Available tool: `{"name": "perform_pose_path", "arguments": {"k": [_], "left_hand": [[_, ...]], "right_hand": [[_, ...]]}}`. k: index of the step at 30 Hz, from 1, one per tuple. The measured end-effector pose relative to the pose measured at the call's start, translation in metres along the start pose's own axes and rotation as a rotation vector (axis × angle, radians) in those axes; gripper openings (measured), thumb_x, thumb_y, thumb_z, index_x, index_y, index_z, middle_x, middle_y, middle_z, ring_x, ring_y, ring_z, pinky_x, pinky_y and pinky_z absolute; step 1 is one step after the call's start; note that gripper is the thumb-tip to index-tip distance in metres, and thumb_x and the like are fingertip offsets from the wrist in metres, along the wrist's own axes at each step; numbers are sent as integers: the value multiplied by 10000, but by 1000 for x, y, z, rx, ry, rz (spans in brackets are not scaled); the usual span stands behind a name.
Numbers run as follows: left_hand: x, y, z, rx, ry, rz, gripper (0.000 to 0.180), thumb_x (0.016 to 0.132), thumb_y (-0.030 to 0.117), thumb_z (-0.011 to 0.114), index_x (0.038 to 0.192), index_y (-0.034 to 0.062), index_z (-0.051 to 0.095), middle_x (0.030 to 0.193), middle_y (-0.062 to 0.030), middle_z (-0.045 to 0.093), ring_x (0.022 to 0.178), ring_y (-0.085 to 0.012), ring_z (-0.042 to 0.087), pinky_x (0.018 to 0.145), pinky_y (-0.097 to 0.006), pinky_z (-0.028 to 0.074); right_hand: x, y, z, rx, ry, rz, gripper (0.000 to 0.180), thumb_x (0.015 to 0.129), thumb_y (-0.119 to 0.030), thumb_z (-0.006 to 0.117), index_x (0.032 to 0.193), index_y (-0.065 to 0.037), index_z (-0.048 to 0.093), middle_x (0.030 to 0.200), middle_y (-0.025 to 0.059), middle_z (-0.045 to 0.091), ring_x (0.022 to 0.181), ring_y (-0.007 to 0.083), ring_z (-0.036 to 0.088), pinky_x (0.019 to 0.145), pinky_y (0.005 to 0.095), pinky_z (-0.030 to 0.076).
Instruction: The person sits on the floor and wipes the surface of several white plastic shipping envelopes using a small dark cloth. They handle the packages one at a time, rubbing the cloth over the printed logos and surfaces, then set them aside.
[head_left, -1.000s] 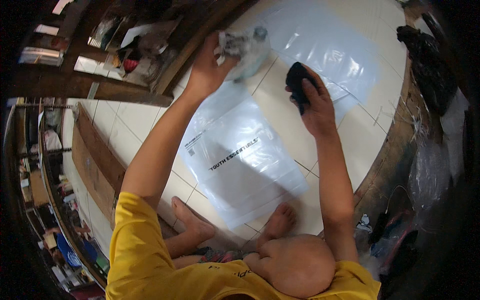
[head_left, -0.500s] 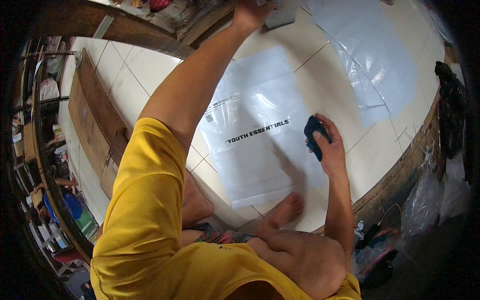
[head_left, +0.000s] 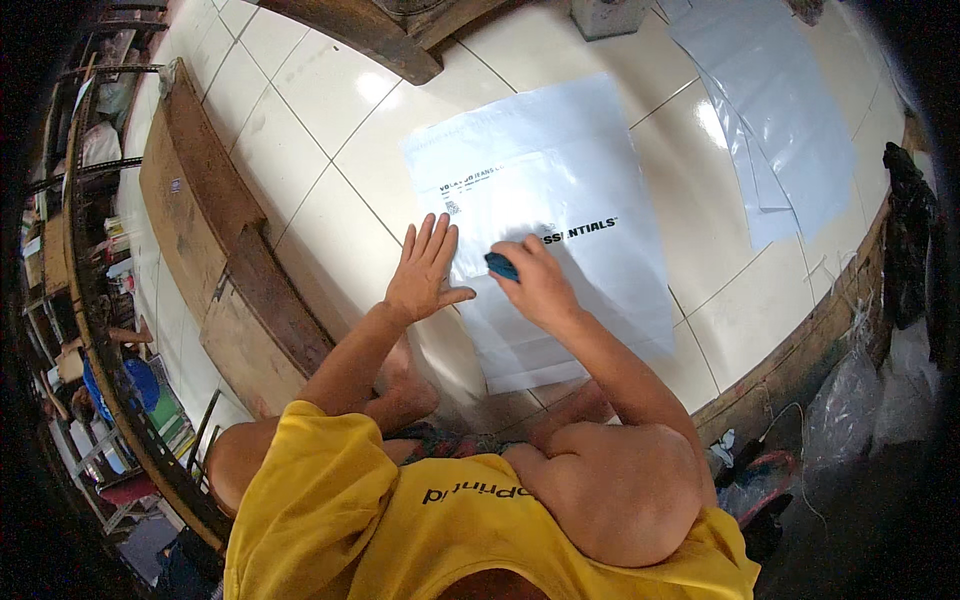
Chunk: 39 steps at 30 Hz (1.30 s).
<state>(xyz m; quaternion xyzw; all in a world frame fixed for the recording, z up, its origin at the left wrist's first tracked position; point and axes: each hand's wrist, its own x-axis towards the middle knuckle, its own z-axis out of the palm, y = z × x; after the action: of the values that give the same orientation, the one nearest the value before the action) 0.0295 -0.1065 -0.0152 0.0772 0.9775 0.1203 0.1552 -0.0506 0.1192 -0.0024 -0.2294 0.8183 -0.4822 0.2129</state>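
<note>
A white plastic mailer bag [head_left: 600,290] with black print lies flat on the tiled floor in front of me. My left hand [head_left: 425,275] rests with fingers spread on the bag's left edge, holding nothing. A dark teal cloth [head_left: 501,266], bunched up small, is gripped in my right hand [head_left: 536,278], which presses it against the bag near the printed lettering. My right hand and the cloth hide part of that lettering.
More white plastic bags [head_left: 775,130] overlap on the floor at the far right. A brown wooden board [head_left: 195,210] lies to the left, beside a crowded shelf rack [head_left: 80,330]. Wooden furniture legs [head_left: 415,55] stand at the top. Clear plastic [head_left: 845,400] hangs at the right.
My left hand has come back from the far end and down onto the bag's left edge. My right hand has moved left with the cloth, from beside the bag onto its print.
</note>
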Motion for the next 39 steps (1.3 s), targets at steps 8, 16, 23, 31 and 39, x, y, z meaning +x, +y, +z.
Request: {"name": "perform_pose_path", "arguments": {"k": [8, 16, 23, 31, 39], "left_hand": [[-15, 8, 18, 61, -68, -32, 1163, 742, 698, 684, 1523, -46, 249, 1606, -255, 212, 1509, -428, 143, 1198, -625, 104], [-19, 8, 21, 60, -110, -56, 1207, 730, 736, 675, 1505, -89, 254, 1589, -287, 230, 1504, -428, 165, 1198, -614, 119], [-25, -2, 29, 44, -70, -13, 1317, 675, 801, 661, 1508, -112, 208, 1599, -303, 180, 1515, -433, 110, 1214, -593, 63], [-24, 6, 10, 118, -148, -45, 1261, 719, 819, 592, 1515, -92, 237, 1601, -280, 208, 1519, -396, 139, 1213, -594, 106], [-34, 11, 16, 149, -240, -94, 1287, 714, 822, 599, 1523, -96, 203, 1609, -286, 176, 1525, -396, 106, 1206, -610, 85]], "right_hand": [[-3, -10, 52, -274, -237, -179, 272, 793, -98, 728, 972, -16, 540, 969, 185, 517, 797, 373, 656, 656, 433, 561], [-9, 2, 51, -404, -248, -174, 208, 829, -89, 662, 1010, -22, 586, 1036, 172, 554, 809, 341, 663, 669, 427, 560], [-12, 50, -20, -392, 148, 163, 268, 773, -15, 683, 1033, -59, 638, 1041, 157, 599, 913, 396, 631, 805, 479, 536], [-10, 48, -15, -321, 90, 82, 216, 820, -32, 627, 1033, -56, 657, 989, 176, 618, 950, 380, 619, 825, 463, 509], [-17, 60, 21, -588, 61, -106, 153, 839, -18, 583, 988, -42, 601, 984, 142, 584, 901, 363, 637, 725, 452, 552]]}}
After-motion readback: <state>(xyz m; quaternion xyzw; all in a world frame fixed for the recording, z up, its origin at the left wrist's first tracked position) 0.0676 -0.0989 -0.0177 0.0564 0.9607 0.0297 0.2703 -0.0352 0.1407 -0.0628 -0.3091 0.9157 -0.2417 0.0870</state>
